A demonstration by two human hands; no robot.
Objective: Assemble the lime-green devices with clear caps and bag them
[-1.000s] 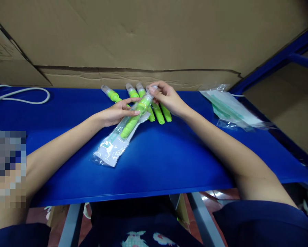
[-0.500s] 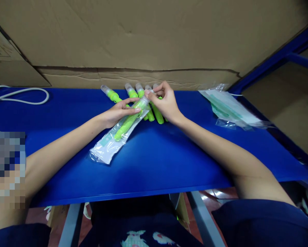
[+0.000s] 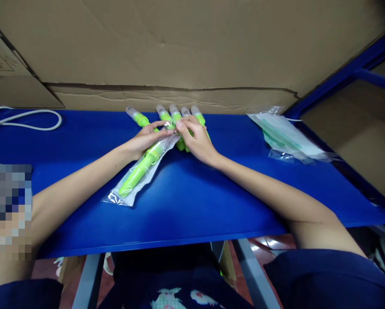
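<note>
My left hand [image 3: 145, 140] is closed on the upper end of a clear plastic bag [image 3: 168, 146] with white backing. Inside the bag lies a lime-green stick [image 3: 136, 174], slanting down to the left, its narrow end near the bag's bottom. The stick's upper end is hidden by my left hand. My right hand [image 3: 196, 139] is closed at the bag's mouth, fingertips beside those of my left hand. Just behind my hands, several more lime-green sticks with clear caps [image 3: 197, 112] lie on the blue table [image 3: 192, 201], partly covered by my fingers.
At the right lie flat clear bags with white and green inserts [image 3: 289, 135]. A white cable [image 3: 47, 112] loops at the left edge. Cardboard [image 3: 166, 47] stands along the table's back, and a blue frame [image 3: 350, 68] rises at the right.
The green stick has slid down deeper into the bag. My right hand has moved left and down, from the stick's clear-capped end to the bag's mouth.
</note>
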